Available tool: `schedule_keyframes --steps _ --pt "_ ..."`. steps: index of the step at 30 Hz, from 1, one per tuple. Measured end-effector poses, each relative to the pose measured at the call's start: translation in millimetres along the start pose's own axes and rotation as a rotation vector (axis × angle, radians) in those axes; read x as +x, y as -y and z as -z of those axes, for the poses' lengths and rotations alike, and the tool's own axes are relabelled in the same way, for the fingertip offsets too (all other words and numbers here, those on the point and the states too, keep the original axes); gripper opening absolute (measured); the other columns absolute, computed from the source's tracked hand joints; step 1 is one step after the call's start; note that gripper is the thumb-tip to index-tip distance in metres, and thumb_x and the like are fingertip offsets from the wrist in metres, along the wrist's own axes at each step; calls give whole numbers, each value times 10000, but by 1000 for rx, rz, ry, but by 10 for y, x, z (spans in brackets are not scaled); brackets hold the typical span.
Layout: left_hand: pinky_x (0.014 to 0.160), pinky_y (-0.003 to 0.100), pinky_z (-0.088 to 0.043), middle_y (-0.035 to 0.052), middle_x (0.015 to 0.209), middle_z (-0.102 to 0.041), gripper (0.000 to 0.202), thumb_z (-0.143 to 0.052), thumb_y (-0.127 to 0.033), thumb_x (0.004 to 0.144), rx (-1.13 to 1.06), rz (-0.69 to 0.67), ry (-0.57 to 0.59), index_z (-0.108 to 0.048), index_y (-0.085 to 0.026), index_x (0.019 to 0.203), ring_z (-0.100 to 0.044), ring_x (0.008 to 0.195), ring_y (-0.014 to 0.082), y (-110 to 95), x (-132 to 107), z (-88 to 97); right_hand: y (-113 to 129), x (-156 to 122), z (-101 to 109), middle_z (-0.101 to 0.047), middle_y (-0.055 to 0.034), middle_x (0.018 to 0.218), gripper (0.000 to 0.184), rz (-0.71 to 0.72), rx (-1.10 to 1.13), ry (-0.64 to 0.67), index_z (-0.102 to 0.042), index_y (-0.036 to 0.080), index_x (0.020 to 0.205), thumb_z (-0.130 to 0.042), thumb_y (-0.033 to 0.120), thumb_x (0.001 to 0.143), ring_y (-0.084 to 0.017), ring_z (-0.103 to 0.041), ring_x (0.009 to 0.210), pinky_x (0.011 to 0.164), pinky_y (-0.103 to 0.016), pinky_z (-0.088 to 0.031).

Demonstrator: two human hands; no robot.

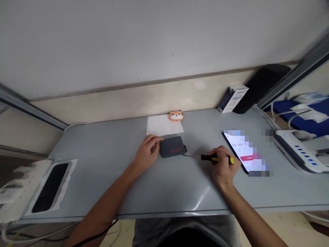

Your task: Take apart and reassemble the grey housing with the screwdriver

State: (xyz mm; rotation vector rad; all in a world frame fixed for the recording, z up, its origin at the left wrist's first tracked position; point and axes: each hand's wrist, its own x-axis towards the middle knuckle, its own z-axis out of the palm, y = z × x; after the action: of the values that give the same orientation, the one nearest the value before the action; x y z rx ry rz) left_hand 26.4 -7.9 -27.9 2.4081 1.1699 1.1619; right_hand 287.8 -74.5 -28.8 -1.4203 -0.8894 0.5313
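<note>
The right hand [224, 166] is closed around the screwdriver [211, 158], whose tip is at the near right corner of the dark box [171, 146] on the table [164, 187]. The left hand [147, 151] touches its left edge; whether it grips, I cannot tell.

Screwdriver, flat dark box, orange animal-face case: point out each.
Screwdriver [207, 157], head view: front of the handle.
Flat dark box [172, 146], head view: middle of the top.
Orange animal-face case [176, 116], head view: front face.
</note>
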Motion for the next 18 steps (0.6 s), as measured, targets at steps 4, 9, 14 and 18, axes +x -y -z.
schedule_keyframes --steps 4,9,14,18 --pt "879 305 -593 49 1045 -694 282 -496 -62 1023 11 -67 -4 -699 -232 1122 -694 982 159 -12 -14 -4 12 -1 4 -582 -11 565 334 10 4 9 -631 206 556 -547 341 850 -127 -471 480 429 -267 -340" --pt "877 311 -591 45 1039 -682 289 -500 -33 1001 24 -108 -5 -696 -227 1089 -684 970 162 -21 -17 2 -3 -10 16 -570 -5 556 337 14 18 16 -645 202 559 -545 345 848 -121 -463 467 419 -262 -340" --pt "875 338 -591 58 1059 -680 293 -490 -62 1003 50 -106 49 -720 -229 1074 -673 968 180 -51 -25 19 2 -16 15 -564 -3 548 352 39 22 0 -636 204 550 -546 363 851 -119 -448 463 426 -268 -324" --pt "879 352 -595 68 1060 -683 296 -481 -89 1011 35 -88 89 -737 -230 1061 -671 967 188 -66 -28 21 15 -19 8 -574 -5 562 351 31 26 17 -634 208 552 -560 378 850 -122 -458 468 433 -275 -332"
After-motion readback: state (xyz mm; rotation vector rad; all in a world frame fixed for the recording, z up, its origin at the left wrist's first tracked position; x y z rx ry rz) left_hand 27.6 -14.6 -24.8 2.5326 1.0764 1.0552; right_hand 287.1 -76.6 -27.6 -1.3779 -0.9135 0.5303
